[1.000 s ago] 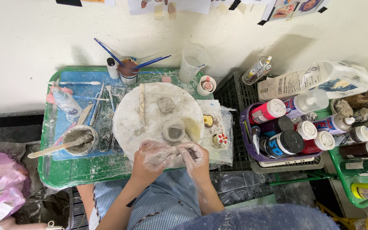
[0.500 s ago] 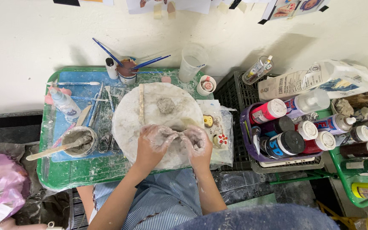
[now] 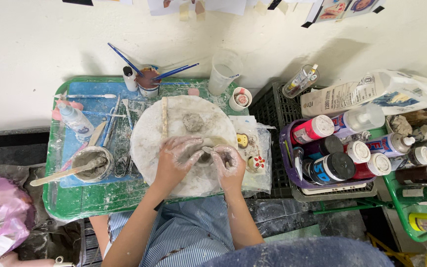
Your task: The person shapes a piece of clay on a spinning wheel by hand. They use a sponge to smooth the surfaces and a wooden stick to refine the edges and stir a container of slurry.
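Two clay-smeared hands cup a small grey clay pot [image 3: 204, 157] on the round white board [image 3: 147, 143]: left hand [image 3: 174, 155] and right hand [image 3: 228, 160] curl fingers around it, mouth upward, its long axis hidden between them.

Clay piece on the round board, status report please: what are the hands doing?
Left hand and right hand cupped around small clay piece, fingers slip-coated. Piece sits on round board. Loose clay lump behind, apart.

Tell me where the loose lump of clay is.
In the head view, the loose lump of clay sits on the round white board, just beyond both hands, right of the upright wooden stick.
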